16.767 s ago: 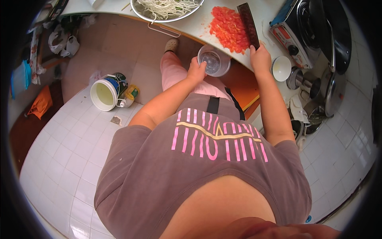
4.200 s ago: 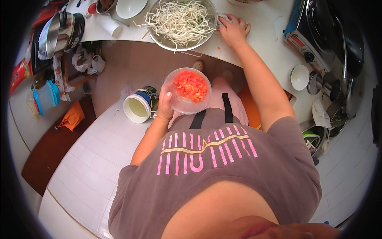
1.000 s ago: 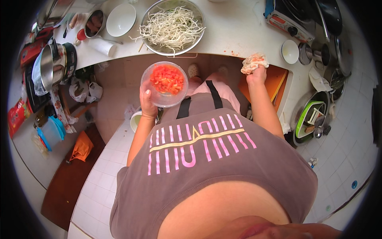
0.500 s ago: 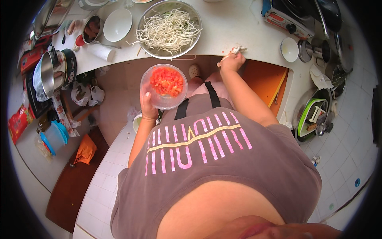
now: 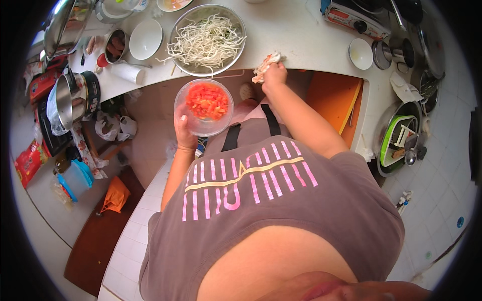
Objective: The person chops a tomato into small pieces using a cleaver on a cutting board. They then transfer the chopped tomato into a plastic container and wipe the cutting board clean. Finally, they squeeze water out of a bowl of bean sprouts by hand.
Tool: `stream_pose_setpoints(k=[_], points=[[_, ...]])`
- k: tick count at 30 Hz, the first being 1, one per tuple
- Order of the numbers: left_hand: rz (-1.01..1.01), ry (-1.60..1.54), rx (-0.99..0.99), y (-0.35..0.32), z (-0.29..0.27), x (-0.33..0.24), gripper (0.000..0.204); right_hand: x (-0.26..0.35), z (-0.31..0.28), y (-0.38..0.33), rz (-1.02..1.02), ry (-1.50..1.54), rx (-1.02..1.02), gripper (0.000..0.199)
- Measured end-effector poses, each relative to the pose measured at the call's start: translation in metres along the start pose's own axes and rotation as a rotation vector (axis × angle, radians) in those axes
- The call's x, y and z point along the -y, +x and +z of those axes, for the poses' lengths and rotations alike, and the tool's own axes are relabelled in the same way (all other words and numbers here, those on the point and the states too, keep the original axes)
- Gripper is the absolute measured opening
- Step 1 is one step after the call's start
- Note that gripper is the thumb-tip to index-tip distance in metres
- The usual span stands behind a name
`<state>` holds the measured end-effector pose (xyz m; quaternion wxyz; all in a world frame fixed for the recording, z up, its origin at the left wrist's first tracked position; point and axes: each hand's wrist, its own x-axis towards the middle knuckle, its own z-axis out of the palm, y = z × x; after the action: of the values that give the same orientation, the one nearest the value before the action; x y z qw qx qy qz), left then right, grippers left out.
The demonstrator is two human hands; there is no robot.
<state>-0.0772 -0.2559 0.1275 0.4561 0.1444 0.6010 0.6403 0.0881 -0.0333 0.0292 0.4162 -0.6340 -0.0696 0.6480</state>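
My left hand (image 5: 185, 131) grips a clear round plastic container (image 5: 204, 129) by its left side, in front of the counter edge. Diced red pieces, which look like tomato, (image 5: 207, 100) lie inside it. At the counter's front edge, my right hand (image 5: 274, 75) is closed on a crumpled white cloth with reddish stains (image 5: 266, 65); I cannot tell whether it is cloth or paper. Just beyond the container stands a metal bowl (image 5: 243, 50) heaped with white noodles (image 5: 208, 40), a few strands hanging over its rim.
On the white counter (image 5: 296, 37), a white bowl (image 5: 146, 40) and a paper roll (image 5: 128, 73) stand left of the noodles. A portable stove (image 5: 356, 20) and a small white bowl (image 5: 361, 54) are at the right. Below the counter, an orange cabinet panel (image 5: 329, 95) shows.
My right hand has moved left along the counter edge with the crumpled cloth, drawing it toward the edge. The left hand still holds the container, nearly in place. The view has shifted slightly.
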Motion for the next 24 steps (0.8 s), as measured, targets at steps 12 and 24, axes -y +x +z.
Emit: stream_pose_setpoints(k=[12, 24], points=[[0.014, 0.013, 0.014, -0.005, 0.002, 0.002, 0.067, 0.092, -0.075, 0.093, -0.179, -0.334, 0.279, 0.046], [0.012, 0.024, -0.033, -0.004, -0.003, 0.0, 0.067, 0.081, -0.082, 0.095, -1.25, -1.446, -0.122, 0.051]])
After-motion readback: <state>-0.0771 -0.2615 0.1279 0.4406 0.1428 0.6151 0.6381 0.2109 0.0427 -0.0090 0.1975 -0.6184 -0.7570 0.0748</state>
